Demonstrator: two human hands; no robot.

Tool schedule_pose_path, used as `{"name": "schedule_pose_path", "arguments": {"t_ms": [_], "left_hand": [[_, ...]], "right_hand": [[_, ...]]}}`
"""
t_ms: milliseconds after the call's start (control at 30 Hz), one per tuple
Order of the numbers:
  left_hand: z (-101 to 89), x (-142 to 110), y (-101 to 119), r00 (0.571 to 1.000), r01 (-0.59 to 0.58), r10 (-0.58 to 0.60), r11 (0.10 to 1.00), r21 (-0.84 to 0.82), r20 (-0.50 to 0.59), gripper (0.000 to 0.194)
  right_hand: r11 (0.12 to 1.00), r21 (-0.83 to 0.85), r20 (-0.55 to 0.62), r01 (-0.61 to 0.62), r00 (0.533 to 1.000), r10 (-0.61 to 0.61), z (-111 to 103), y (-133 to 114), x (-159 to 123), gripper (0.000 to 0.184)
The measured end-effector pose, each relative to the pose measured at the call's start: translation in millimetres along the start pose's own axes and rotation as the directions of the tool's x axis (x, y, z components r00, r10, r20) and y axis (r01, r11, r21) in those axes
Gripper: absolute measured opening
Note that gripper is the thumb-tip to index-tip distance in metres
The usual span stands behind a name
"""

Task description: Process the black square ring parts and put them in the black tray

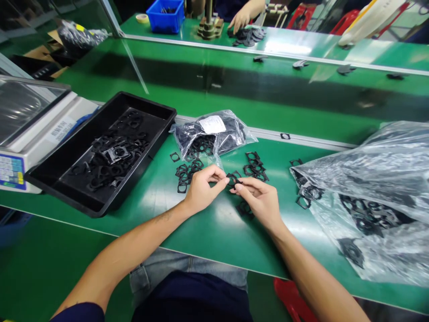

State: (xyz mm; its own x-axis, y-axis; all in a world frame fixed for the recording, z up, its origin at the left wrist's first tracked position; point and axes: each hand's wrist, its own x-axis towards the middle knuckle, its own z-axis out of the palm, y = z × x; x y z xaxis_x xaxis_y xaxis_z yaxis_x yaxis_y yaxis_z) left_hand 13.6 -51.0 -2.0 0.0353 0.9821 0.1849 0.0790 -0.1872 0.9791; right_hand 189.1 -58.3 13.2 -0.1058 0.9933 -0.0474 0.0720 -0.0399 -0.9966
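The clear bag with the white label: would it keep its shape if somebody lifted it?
Probably not: the clear bag has thin, wrinkled film, so it would likely sag. It may feel slippery, as the film looks glossy. Its contents could shift, since the black parts inside look loosely heaped.

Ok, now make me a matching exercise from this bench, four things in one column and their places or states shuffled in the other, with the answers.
1. black tray
2. blue bin
3. white label
4. left hand and right hand, wearer's own

A. on the smaller plastic bag
B. fingertips pinching a small black part
C. beside the white machine
D. far side, near the tape roll

Pairs: 1-C, 2-D, 3-A, 4-B
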Motion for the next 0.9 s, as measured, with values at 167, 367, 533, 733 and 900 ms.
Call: {"name": "schedule_pose_path", "arguments": {"t_ms": [167,367,533,733,900], "left_hand": [[-1.0,-2.1,2.6,0.990,-0.138,0.139,0.988,0.075,-0.003,0.006],[-1.6,-2.6,2.2,0.975,-0.223,0.223,0.973,0.062,-0.005,0.006],[-3.4,-0.6,4.7,0.972,-0.233,0.232,0.970,0.063,0.019,0.008],[-5.0,0.1,8.0,0.973,-0.230,0.227,0.972,0.054,0.045,0.010],[-5.6,0.5,6.4,0.973,-0.231,0.229,0.971,0.056,0.028,0.009]], "right_hand": [[0.968,-0.180,-0.050,0.173,0.981,-0.185,-0.3,1.6,-1.5,0.026],[0.840,-0.403,0.027,0.363,0.922,-0.386,-1.7,-4.1,-1.9,0.016],[0.775,-0.451,0.061,0.442,0.882,-0.467,-2.1,-4.9,-2.2,0.014],[0.747,-0.461,0.076,0.479,0.860,-0.505,-2.7,-3.2,-1.8,0.013],[0.847,-0.379,0.010,0.373,0.917,-0.400,-1.4,-2.9,-1.9,0.012]]}}
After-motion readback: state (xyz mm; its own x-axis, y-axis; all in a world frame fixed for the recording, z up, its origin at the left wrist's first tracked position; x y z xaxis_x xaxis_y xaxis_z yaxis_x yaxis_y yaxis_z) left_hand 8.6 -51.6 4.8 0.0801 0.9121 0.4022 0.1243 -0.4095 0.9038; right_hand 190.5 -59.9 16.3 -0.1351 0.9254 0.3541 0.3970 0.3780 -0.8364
